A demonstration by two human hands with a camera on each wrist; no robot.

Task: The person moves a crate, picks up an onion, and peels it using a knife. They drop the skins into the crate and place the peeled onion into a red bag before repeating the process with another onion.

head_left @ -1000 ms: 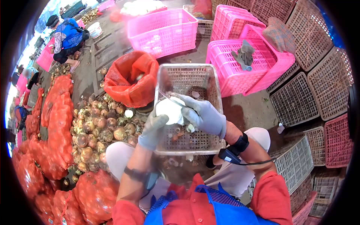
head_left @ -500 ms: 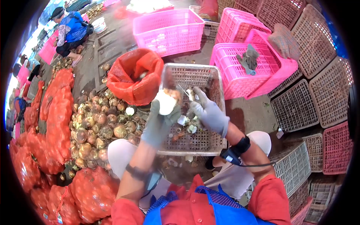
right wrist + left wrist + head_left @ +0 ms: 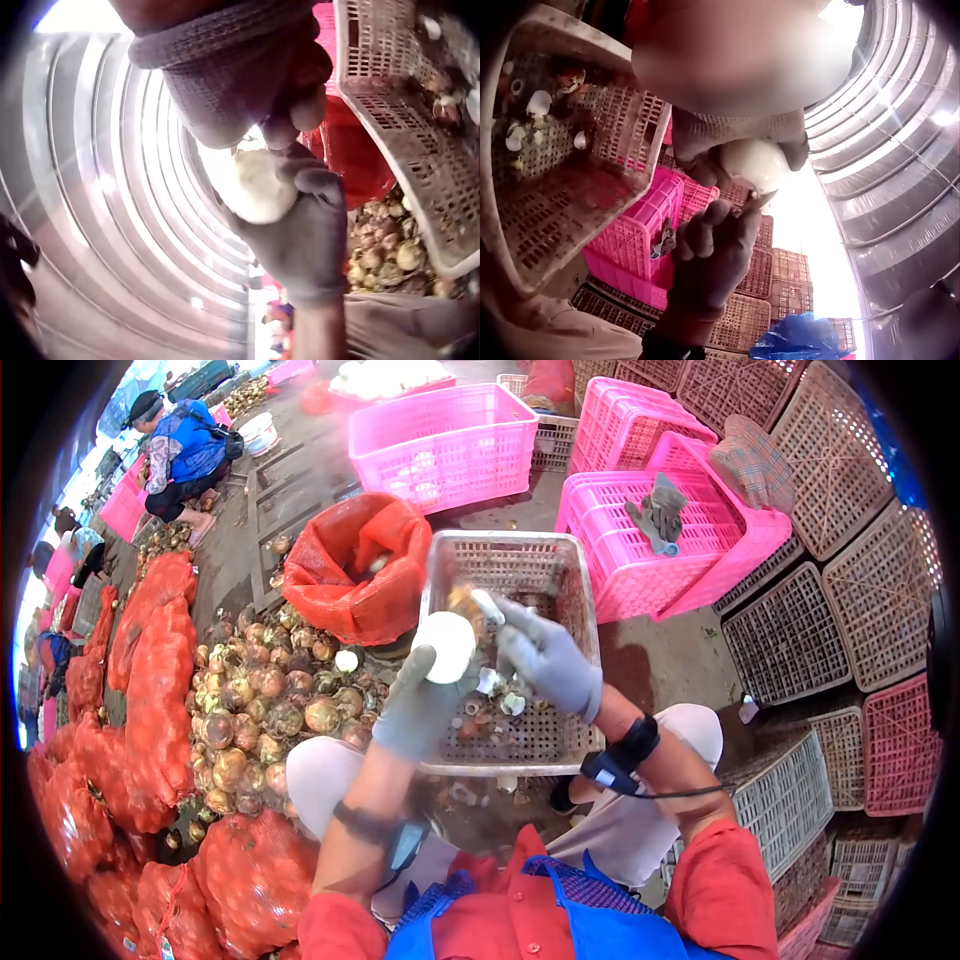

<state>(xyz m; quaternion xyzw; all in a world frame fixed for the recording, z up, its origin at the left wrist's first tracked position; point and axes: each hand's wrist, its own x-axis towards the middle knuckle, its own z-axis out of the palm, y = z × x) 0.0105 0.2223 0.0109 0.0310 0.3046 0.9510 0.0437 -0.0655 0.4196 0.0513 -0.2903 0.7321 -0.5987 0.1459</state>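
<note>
My gloved left hand (image 3: pixel 412 708) grips a peeled white onion (image 3: pixel 447 646) above the near left part of a dirty white crate (image 3: pixel 430 768). Just right of it, my gloved right hand (image 3: pixel 555 665) holds a small knife (image 3: pixel 762 200), its blade tip close to the onion in the left wrist view. Blurred brown skin (image 3: pixel 465 602) and a white scrap show at the right hand's fingertips. The knife's handle is hidden in the fist. Inside the crate lie cut onion scraps (image 3: pixel 512 704) and bits of peel.
Unpeeled onions (image 3: pixel 270 700) are heaped to the left, beside filled red mesh bags (image 3: pixel 155 660). An open red mesh bag (image 3: pixel 355 600) stands behind the heap. Pink crates (image 3: pixel 440 450) stand ahead, one with a grey glove (image 3: pixel 660 515) on it. Stacked crates line the right. Another person (image 3: pixel 185 450) crouches far left.
The hands first met at the onion, then drew apart. Loose brown skin beside the onion has moved right and up, to the right hand's fingertips, leaving the onion's visible side white.
</note>
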